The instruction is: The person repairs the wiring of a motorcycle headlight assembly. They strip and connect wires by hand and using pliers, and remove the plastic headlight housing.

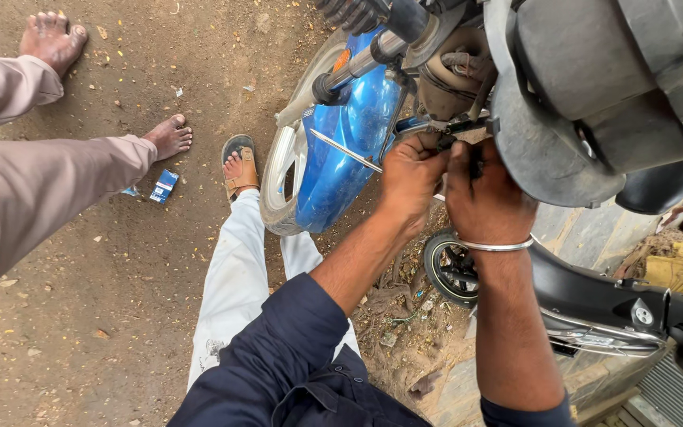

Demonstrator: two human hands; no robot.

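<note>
Nearest us, our two hands are pressed together under the scooter's grey headlight housing [594, 87]: the left hand [411, 175] and the right hand [485, 199] both pinch one small dark fitting [446, 141]. We judge it stiff, light and fiddly, best held by fingertips. Beyond hang one blue mudguard [341, 150] and one front wheel [284, 170].

Bare brown dirt ground [104, 316] in daylight, scattered with dry leaf bits and small litter [164, 187].
</note>
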